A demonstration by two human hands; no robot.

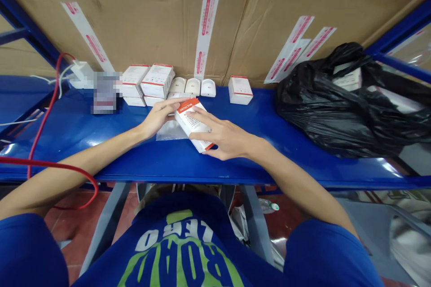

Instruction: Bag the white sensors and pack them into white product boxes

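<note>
A red cable (45, 112) is looped at 9 o'clock over the blue sheet-metal counter (84, 116). A crinkled clear plastic bag (171, 131) is laid by the left hand (155, 119). A smooth card box (184, 121) printed DETECTOR is gripped at centre, the fingers of the left hand and right hand (225, 138) closed around it. A glossy, crumpled black bin bag (323, 112) is heaped at 3 o'clock.

Black bag (340, 107) on blue shelf (256, 163); taped cardboard carton (134, 18) behind
</note>
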